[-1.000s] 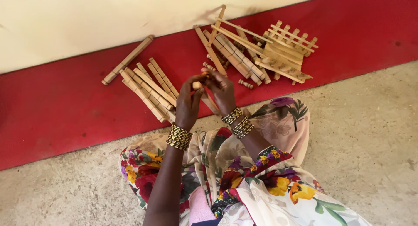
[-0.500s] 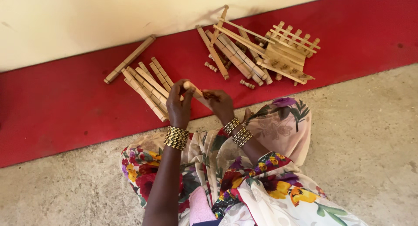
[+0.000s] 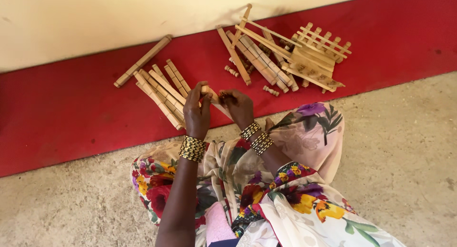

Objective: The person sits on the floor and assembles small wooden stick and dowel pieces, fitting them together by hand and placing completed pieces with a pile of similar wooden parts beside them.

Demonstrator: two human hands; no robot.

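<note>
The person sits on the floor with both hands closed around one short, pale, round-ended wooden stick. It lies slanted between the hands, its upper end peeking out at the left hand's fingertips and its lower end running under the right hand. The left hand grips it from the 9 o'clock side with fingers curled over the top; the right hand pinches it from the 3 o'clock side. How much of the stick is hidden under the palms I cannot tell. Stacked gold bangles ring the left wrist, and a similar set sits on the right.

At 10 o'clock from the hands, just beside the left fingers, a row of long grooved wooden slats lies side by side on the red floor strip, with one longer single wooden bar beyond them near the cream wall. At 1 o'clock, well apart, sits a loose heap of slats and a small slatted wooden frame. Two little turned wooden pegs lie between that heap and the right hand. A floral dress covers the knees on the grey concrete floor.
</note>
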